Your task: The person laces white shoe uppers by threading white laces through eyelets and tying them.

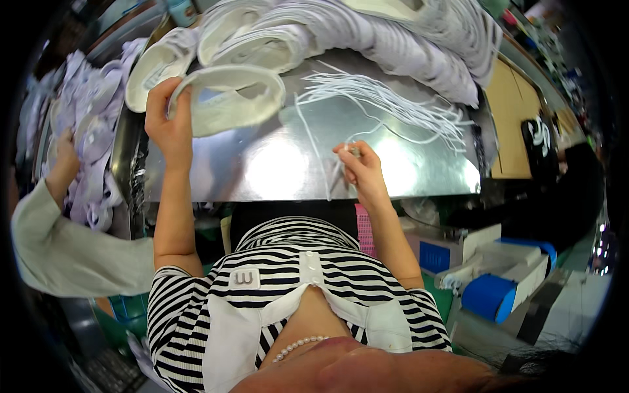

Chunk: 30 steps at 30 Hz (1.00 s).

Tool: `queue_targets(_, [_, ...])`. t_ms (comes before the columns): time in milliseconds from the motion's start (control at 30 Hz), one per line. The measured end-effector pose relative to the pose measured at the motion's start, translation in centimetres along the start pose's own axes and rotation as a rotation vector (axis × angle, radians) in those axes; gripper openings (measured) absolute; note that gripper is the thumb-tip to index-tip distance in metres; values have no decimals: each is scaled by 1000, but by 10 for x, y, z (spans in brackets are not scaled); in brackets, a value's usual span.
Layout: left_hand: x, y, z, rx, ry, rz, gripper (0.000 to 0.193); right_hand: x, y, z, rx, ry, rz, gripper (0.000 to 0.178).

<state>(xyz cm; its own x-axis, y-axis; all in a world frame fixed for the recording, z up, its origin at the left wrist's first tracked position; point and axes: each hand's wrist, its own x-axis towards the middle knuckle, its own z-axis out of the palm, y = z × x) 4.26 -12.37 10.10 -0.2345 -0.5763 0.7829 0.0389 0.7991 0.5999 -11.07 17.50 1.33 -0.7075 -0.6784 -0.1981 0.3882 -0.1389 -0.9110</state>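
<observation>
My left hand [169, 121] is raised over the left part of the metal table, thumb and fingers pinching the edge of a white shoe upper [229, 119]. The upper is tilted, its oval opening facing me. My right hand [360, 167] is closed above the table's near edge, fingertips pinching a thin white lace [308, 124]; exactly how it runs through the fingers is hard to make out. Beyond that hand, a loose bundle of white laces [386, 108] lies spread on the metal tabletop [223, 170].
Stacked white shoe uppers [367, 33] line the table's far side. At left, a co-worker's sleeve [72, 242] and hand reach toward a heap of white pieces [92, 137]. Brown cardboard [511, 124] lies at right; a white-and-blue machine [498, 281] stands below it.
</observation>
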Motion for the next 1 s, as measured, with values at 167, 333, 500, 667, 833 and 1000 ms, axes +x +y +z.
queue_targets(167, [-76, 69, -11, 364, -430, 423, 20, 8, -26, 22, 195, -145, 41, 19])
queue_targets(333, [-146, 64, 46, -93, -724, -54, 63, 5, -33, 41, 237, -179, 24, 13])
queue_targets(500, [-151, 87, 59, -690, -1228, -717, 36, -10, -42, 38, 216, -114, 12, 10])
queue_targets(667, [-170, 74, 48, -472, -1655, -551, 25, 0, -40, 19, 56, -2, -154, 9])
queue_targets(833, [-109, 56, 24, -217, -1116, -22, 41, -2, -20, 10, 138, -15, -27, 10])
queue_targets(1000, [-42, -17, 30, 307, -955, 348, 22, 2, 25, 52, 26, -190, 139, 10])
